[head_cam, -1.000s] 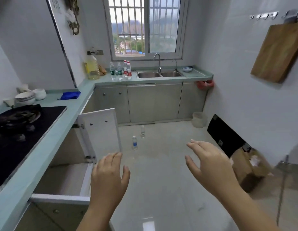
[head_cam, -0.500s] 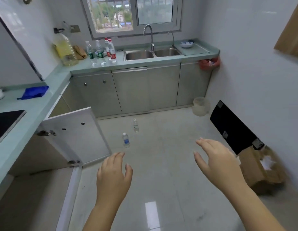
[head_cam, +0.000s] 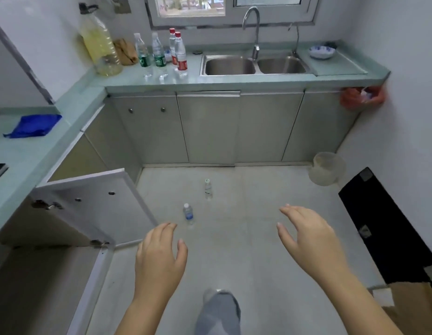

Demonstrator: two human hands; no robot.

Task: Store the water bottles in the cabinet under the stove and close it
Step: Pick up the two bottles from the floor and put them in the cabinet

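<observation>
Clear plastic near bottle (head_cam: pixel 188 213) and far bottle (head_cam: pixel 208 188) stand on the floor (head_cam: pixel 246 194), right of the open door (head_cam: pixel 96 204). Left hand (head_cam: pixel 159 259) and right hand (head_cam: pixel 309 240) hover empty, fingers (head_cam: pixel 288 211) loosely spread. Seemingly reaching; next, stoop and grip the near bottle.

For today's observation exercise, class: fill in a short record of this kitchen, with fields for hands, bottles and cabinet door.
left hand: open, empty
right hand: open, empty
blue-label bottle: upright on floor, nearer the hands
farther bottle: upright on floor, beyond it
counter bottles: four, upright, left of the sink
cabinet door: open
</observation>
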